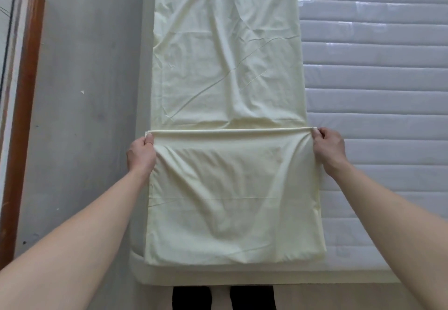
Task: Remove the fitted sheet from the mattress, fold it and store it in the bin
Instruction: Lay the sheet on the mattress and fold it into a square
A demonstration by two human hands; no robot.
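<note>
Looking down through the head camera, I see the sheet (228,67) lying as a long narrow strip on the mattress (378,72), its long axis running straight away from me. The near end is turned over on itself, and the free edge of that flap runs crosswise between my two hands. My left hand (141,154) pinches the left corner of that edge, thumb on top; my right hand (328,151) pinches the right corner, fingers curled around the cloth. Both hands sit level with each other, about equally far out, so neither is nearer the work. The rest of the strip stretches ahead of the hands, so I judge the next fold has to travel forward along that axis, with the edge kept square to it.

Beyond the top of the picture the far end of the sheet is cut off, so I cannot tell how much length remains. How many layers the flap holds is hard to make out. No bin shows anywhere. A wooden frame (26,116) stands at the left, over a grey floor (92,91), and dark legs (223,297) show below the mattress edge.
</note>
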